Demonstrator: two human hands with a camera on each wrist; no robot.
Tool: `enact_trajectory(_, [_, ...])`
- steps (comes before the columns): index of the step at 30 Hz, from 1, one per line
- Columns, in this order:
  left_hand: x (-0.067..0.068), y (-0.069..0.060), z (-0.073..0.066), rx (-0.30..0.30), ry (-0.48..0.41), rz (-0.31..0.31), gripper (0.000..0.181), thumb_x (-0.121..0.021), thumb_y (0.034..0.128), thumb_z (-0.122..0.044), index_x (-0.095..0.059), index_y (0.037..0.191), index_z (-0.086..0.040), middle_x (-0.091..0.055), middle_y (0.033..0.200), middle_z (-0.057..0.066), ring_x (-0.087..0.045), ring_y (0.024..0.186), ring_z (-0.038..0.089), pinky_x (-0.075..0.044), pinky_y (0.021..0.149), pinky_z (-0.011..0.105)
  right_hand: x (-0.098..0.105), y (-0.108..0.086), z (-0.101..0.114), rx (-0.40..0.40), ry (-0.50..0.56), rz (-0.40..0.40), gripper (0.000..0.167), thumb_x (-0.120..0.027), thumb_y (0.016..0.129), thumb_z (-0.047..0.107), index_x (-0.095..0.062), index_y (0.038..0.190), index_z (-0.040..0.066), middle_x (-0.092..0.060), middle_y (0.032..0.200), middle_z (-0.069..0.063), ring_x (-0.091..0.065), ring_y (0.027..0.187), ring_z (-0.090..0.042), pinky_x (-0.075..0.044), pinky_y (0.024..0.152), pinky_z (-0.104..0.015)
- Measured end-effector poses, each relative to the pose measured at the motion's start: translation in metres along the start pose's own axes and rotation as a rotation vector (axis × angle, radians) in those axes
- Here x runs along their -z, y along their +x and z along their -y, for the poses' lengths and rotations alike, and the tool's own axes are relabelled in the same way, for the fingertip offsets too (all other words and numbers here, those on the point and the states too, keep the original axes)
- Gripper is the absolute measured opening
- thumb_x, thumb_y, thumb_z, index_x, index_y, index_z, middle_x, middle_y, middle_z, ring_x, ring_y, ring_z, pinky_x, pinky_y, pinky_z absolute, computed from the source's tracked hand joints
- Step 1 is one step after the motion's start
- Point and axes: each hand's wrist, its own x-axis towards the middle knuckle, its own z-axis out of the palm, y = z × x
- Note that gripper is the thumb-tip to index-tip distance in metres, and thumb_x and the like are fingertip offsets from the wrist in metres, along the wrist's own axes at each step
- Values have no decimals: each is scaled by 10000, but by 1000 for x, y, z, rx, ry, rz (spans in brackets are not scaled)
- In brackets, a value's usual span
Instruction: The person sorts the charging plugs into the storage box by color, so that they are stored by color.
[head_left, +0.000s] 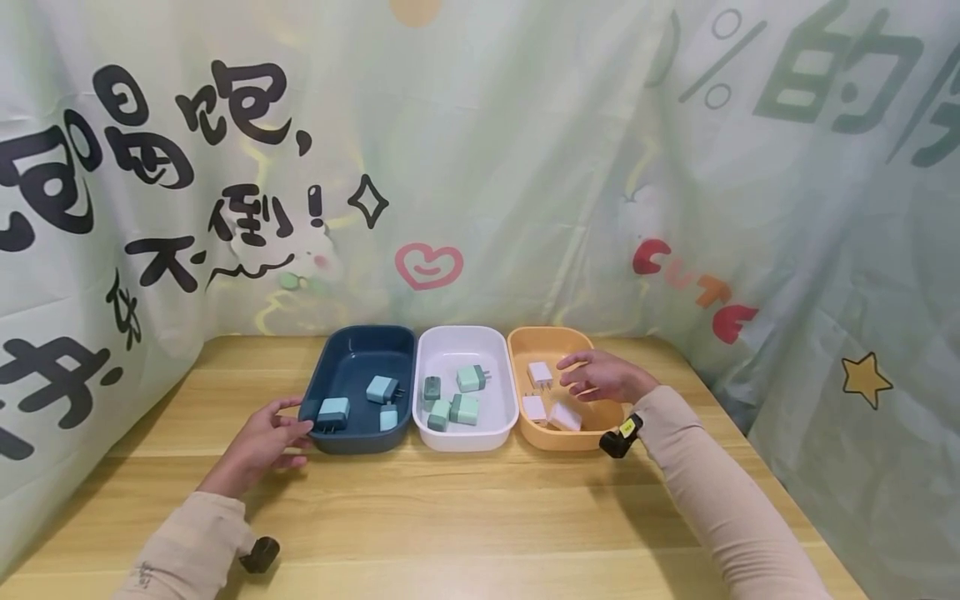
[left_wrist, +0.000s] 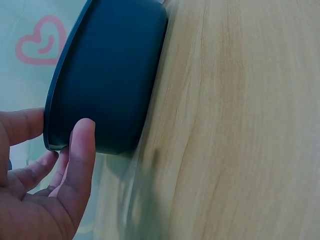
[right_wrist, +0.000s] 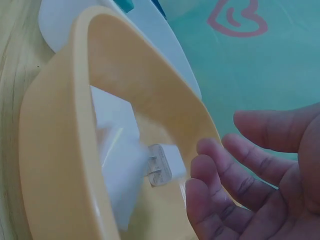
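My left hand [head_left: 262,437] is at the near left corner of the dark blue bin [head_left: 360,446]. Its thumb touches the rim and the other fingers lie along the outer wall, fairly straight. Three light blue charger plugs sit in this bin, one [head_left: 333,412] close to the hand. Over the right side of the orange bin [head_left: 555,336] hovers my right hand [head_left: 600,377], fingers loosely bent, nothing held. Below it are three pale charger plugs: one [head_left: 539,373] at the back, one [head_left: 534,408] at front left, and a tilted one [head_left: 565,417], blurred in the right wrist view.
Between those two bins stands a white bin [head_left: 465,442] with several mint green charger plugs [head_left: 471,378]. All three bins are side by side on a wooden table [head_left: 450,525]. A printed curtain [head_left: 510,167] hangs behind and at both sides.
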Motion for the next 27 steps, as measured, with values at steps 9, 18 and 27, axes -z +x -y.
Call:
enact_trajectory(9, [0,1,-4,-10,26,-20,586,-579,978,-99,-277,1476,-25,-426,1107,191,-576,930,315,-585,690,371,2,-3,4,8,-3,-4,468,-551,960,63,-381,1372,-77,-600,980,-103,-598,847,-228,-542,754,-328])
enact_trajectory(18, [4,-4,-9,-22,97,-58,558,-583,979,-126,-326,1456,6,-480,1169,238,-578,935,313,-583,730,384,-5,-16,7,72,0,-9,403,-530,976,60,-411,1329,-93,-600,1017,-150,-602,849,-204,-545,766,-326])
enact_trajectory(27, [10,-21,-22,-192,342,-171,450,-542,1003,-300,-520,1283,50,-579,1132,255,-624,965,355,-579,763,400,-22,-42,1,239,-121,-254,233,-471,1030,144,-552,967,-65,-606,1013,-207,-609,890,-258,-558,758,-356])
